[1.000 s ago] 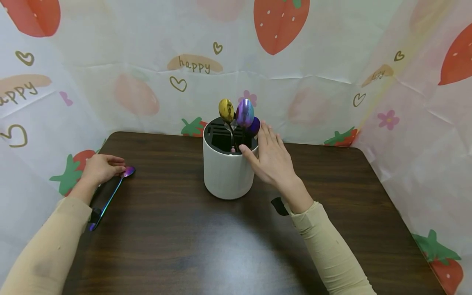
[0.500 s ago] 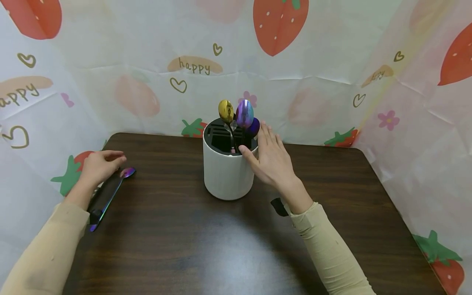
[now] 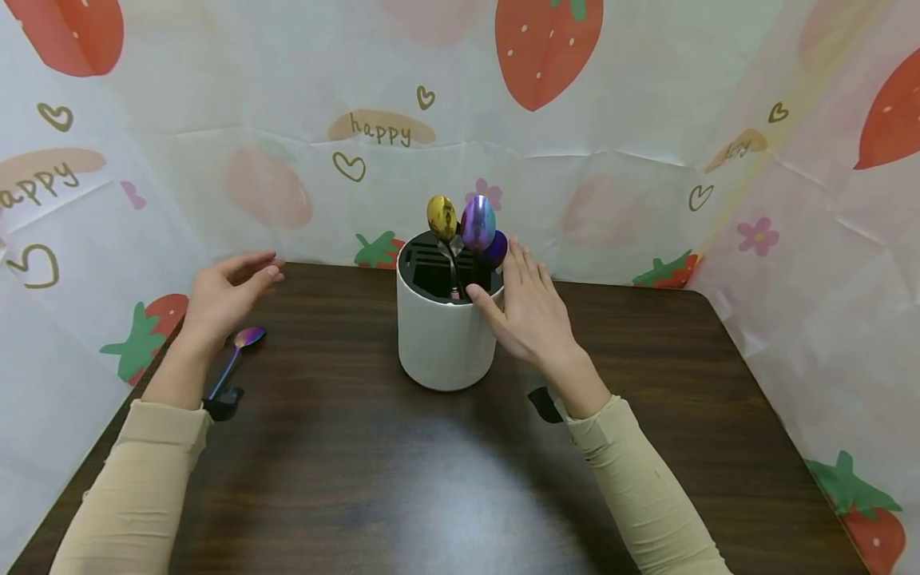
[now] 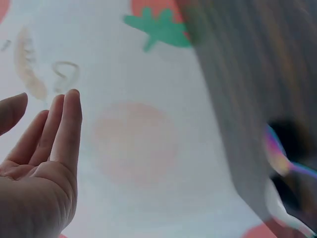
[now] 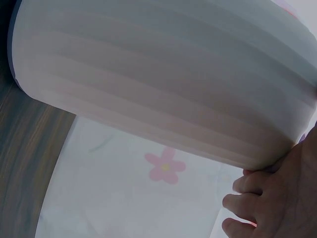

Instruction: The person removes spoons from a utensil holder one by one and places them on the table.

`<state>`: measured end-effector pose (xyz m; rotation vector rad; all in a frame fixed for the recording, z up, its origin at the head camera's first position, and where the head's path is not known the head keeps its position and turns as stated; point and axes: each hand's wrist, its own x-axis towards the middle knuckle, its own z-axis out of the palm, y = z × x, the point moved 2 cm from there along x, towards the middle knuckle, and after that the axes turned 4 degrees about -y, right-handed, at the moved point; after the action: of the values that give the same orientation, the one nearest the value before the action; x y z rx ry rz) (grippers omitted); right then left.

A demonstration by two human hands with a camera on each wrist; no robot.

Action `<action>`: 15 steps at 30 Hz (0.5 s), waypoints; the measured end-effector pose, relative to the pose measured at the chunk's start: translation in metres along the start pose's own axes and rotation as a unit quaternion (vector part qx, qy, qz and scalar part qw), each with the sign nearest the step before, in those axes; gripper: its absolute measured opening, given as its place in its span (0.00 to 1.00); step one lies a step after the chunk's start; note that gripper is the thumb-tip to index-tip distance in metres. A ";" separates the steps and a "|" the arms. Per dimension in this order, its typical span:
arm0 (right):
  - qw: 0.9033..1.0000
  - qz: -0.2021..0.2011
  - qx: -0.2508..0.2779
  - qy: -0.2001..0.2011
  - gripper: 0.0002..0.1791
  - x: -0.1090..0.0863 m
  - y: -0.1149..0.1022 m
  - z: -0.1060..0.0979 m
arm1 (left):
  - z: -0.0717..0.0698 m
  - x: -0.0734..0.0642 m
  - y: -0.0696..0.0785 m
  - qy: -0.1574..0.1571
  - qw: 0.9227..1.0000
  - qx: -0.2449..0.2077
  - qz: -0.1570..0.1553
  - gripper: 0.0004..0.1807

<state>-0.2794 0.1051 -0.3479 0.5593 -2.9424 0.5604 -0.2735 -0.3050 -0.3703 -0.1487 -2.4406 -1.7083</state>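
Behind and along both sides, white cloth [image 3: 280,88] printed with red strawberries, hearts, pink flowers and the word "happy". Before it, dark wood-grain table [image 3: 359,479], rounded at the far right corner, with a pale patch of glare toward the front.

Left arm in pale beige sleeve [image 3: 144,479], stretched from the front toward the far left corner. Left hand [image 3: 224,295] raised above the tabletop near that corner, angled toward the right; fingers extended and relaxed, thumb held apart from them, gripping nothing. Nearest to it, iridescent spoon [image 3: 248,336] lying near the left edge, bowl toward the back edge, handle toward the front and partly hidden behind black piece [image 3: 224,403] at the wrist. Dark shapes close beside the spoon in the left wrist view, too blurred to name.

Right arm in matching sleeve [image 3: 640,479], reaching from the front toward the back edge. Right hand [image 3: 530,311] laid along the right side of white cylindrical holder [image 3: 446,343], fingers straight, thumb spread apart at the rim; touching rather than gripping.

Holder upright near the middle of the back edge, topped by black slotted insert [image 3: 428,271]. Standing in it, bowls up: gold spoon [image 3: 442,217], purple-blue spoon [image 3: 477,223], and darker violet spoon [image 3: 494,251] just beside the right fingertips.
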 end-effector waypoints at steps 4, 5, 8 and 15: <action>1.000 0.000 0.004 0.001 0.61 0.000 0.001 0.001 | 0.019 0.000 0.021 -0.004 1.000 -0.016 0.023 0.27; 1.000 0.000 0.003 0.001 0.61 0.000 0.001 0.001 | 0.023 0.000 0.025 -0.003 0.999 -0.017 0.029 0.27; 1.000 0.000 0.002 0.003 0.61 -0.001 0.002 0.001 | 0.035 0.000 0.040 -0.002 0.998 -0.022 0.056 0.26; 1.000 -0.003 0.005 0.008 0.61 -0.001 0.001 0.000 | 0.062 0.004 0.066 -0.020 0.992 -0.071 0.103 0.22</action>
<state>-0.2791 0.1057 -0.3485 0.5617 -2.9235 0.5780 -0.2702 -0.2237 -0.3294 -0.4394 -2.2391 -1.7990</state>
